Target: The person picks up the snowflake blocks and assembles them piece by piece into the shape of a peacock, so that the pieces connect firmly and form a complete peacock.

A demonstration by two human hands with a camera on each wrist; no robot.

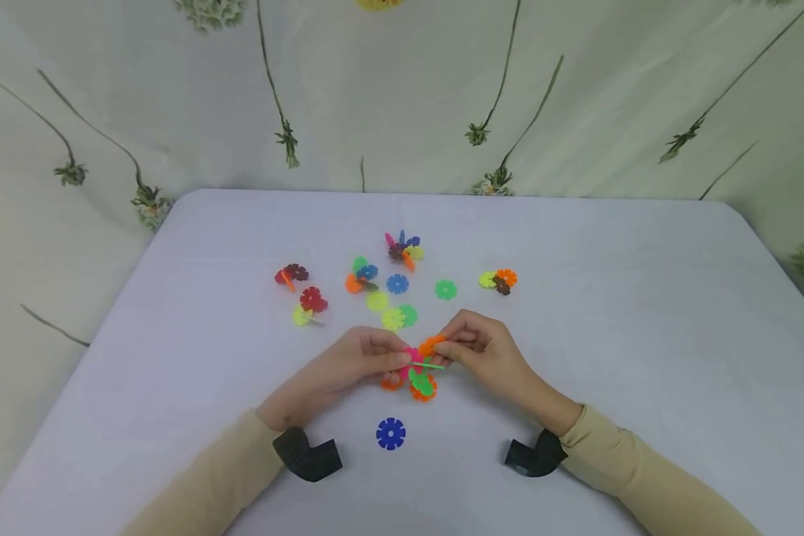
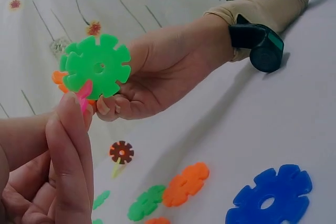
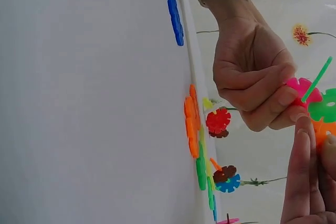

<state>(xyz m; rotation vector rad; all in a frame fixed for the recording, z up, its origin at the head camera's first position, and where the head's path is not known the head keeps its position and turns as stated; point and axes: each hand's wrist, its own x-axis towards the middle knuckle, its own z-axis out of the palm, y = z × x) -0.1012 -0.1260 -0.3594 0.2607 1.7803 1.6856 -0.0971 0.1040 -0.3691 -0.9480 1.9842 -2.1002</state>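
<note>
Lying near both hands' cluster: blue disc, scattered discs.

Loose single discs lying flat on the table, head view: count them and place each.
6: blue disc nearest the person; blue, green, yellow-green, yellow and green beyond the hands. Others may be hidden under hands.

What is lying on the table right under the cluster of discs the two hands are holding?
Under the held cluster lie an orange disc and a green disc on an orange one on the table. Whatever lies beneath the left hand is covered.
</note>
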